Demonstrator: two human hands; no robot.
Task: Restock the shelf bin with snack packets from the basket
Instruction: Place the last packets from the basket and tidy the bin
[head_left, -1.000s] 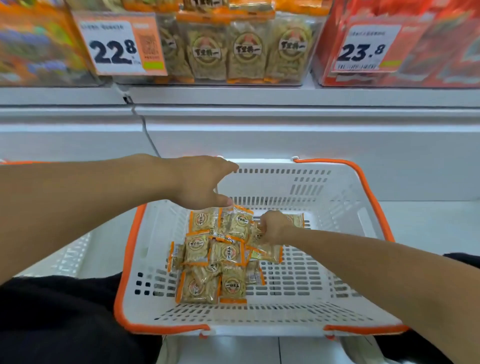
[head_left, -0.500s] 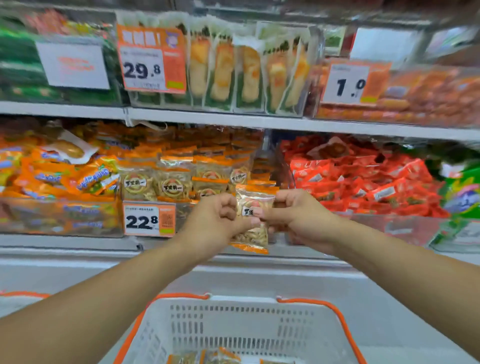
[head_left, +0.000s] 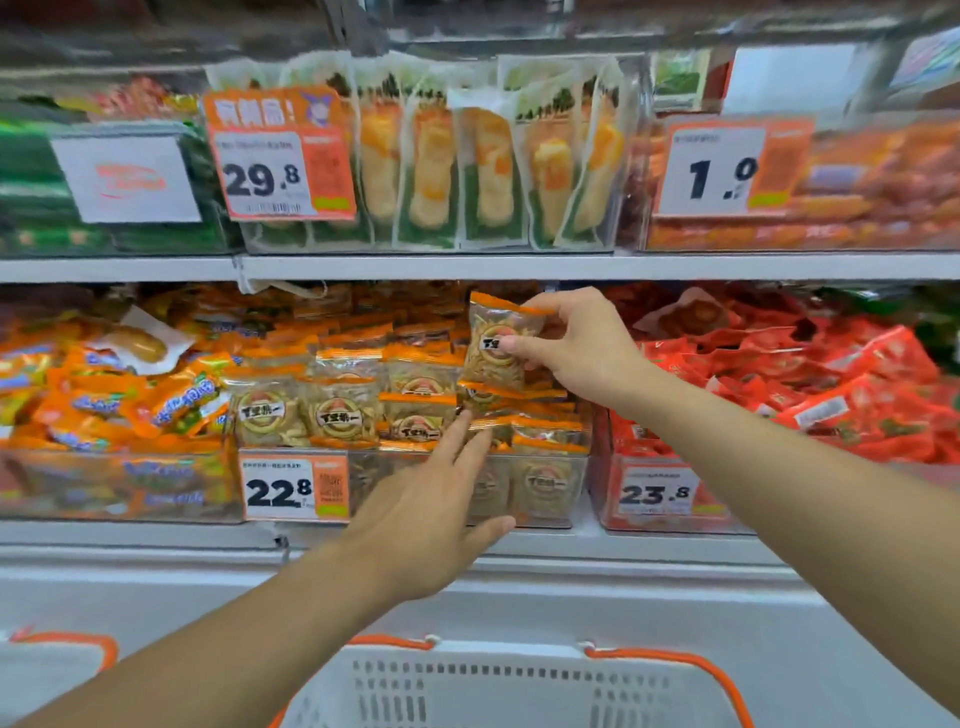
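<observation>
My right hand (head_left: 576, 348) pinches one clear snack packet (head_left: 493, 348) with orange trim, holding it upright above the right side of the clear shelf bin (head_left: 540, 488). That bin carries a 22.8 price tag (head_left: 293, 486) and is filled with several matching packets (head_left: 343, 410). My left hand (head_left: 431, 519) reaches toward the bin with straight fingers, its fingertips touching the packets at the bin's front. The white basket (head_left: 519, 686) with orange handles sits at the bottom edge; its contents are out of view.
A bin of red packets (head_left: 857, 395) stands to the right, tagged 23.8. A bin of orange wrapped snacks (head_left: 114, 395) is on the left. The upper shelf (head_left: 467, 265) holds upright pouches and more bins. A white ledge (head_left: 519, 582) lies between basket and shelf.
Both hands came up from the basket. The packet they held together is now in my right hand alone, higher and over the bin. My left hand has let go and reaches to the bin's front.
</observation>
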